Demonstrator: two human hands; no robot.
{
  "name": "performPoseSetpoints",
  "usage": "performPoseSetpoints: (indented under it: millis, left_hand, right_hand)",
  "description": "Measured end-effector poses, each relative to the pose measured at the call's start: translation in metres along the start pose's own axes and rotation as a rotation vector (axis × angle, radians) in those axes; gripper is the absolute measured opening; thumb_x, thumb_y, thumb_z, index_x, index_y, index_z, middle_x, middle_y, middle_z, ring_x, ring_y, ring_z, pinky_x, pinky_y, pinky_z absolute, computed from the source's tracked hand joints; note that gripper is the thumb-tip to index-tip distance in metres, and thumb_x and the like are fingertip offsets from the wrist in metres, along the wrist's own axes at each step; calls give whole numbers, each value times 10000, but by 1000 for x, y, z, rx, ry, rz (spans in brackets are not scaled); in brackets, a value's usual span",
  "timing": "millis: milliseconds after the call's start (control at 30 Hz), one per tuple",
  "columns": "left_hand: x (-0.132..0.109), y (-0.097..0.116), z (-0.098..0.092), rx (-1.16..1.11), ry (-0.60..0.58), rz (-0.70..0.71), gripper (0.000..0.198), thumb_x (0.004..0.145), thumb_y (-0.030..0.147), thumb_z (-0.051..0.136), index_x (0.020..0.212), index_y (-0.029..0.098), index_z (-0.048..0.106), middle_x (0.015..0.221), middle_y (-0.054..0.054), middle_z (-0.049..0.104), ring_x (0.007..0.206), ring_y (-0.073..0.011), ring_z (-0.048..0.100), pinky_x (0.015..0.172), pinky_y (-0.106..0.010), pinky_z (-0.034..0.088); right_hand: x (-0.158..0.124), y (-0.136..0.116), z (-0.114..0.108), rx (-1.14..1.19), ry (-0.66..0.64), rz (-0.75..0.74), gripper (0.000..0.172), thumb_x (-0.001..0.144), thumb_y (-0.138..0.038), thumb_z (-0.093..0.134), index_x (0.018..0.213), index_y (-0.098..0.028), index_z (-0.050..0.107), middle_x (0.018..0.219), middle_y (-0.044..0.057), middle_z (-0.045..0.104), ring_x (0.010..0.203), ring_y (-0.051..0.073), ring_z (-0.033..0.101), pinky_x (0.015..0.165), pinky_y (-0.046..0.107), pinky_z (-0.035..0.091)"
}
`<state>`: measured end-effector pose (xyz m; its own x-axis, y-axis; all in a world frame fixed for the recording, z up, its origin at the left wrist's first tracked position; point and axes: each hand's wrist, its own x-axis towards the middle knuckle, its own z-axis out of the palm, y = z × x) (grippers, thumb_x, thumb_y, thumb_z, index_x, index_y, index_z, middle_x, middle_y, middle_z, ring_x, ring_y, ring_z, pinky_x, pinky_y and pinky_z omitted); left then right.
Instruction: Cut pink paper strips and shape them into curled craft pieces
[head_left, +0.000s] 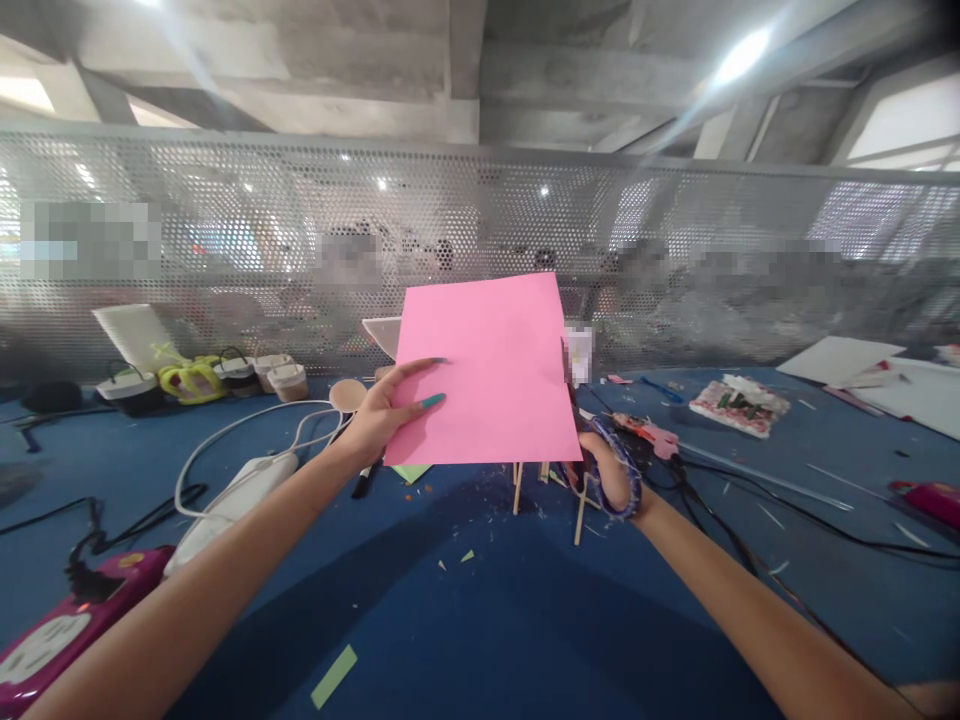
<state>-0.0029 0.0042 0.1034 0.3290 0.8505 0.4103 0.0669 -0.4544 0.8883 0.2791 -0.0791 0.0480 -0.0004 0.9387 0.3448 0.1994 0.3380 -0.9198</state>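
A square sheet of pink paper (pixel 484 370) is held up in front of me, above the table. My left hand (pixel 394 410) grips it at the left edge, thumb and a finger lying on the near face, the other fingers hidden behind. At the lower right corner is my right hand (pixel 609 475), closed, its fingers mostly hidden by the sheet. Around that hand runs a blue-purple wrapped loop, seemingly the handle of a pair of scissors (pixel 634 490). A dark part, perhaps the blade, shows along the paper's right edge. Thin wooden sticks (pixel 517 490) show below the sheet.
Small cups (pixel 289 380) and a yellow-green basket-like piece (pixel 191 380) stand at back left. A magenta power strip (pixel 82 620) and white cable lie left. Right are a pink glue gun (pixel 660 440), cords and a red-white piece (pixel 739 405). A perforated metal screen (pixel 285 200) borders the back.
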Motion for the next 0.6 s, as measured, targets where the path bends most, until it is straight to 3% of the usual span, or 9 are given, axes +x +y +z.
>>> performPoseSetpoints:
  millis: [233,400,467,600]
  left_hand:
    - [-2,10,1,-19,-80,-49,552,713,278,719,1244,267,567,1352,-68,549,1069,-253,618,822,-371,565]
    - [-3,10,4,188,-20,98,505,716,311,727,1204,280,598,1303,-46,588,1224,-279,516,1010,-426,452]
    - [-6,10,4,214,13,133,497,726,316,718,1205,278,590,1318,-40,578,1256,-276,487,1044,-430,417]
    - [-17,6,6,127,68,101,528,736,323,713,1237,270,554,1357,-48,544,1228,-261,514,992,-395,470]
  right_hand:
    - [2,3,-5,87,-89,-8,499,813,-642,401,647,-234,635,473,21,543,431,170,474,475,330,454]
    - [1,2,-3,48,59,31,322,811,-533,498,728,-242,610,494,-3,546,437,171,506,448,316,452]
    - [1,4,-2,36,88,51,294,813,-496,509,685,-241,582,475,-8,531,418,167,500,439,314,443]
    - [2,0,-1,-25,74,142,415,826,-474,476,485,-236,478,415,10,484,382,157,462,416,308,398]
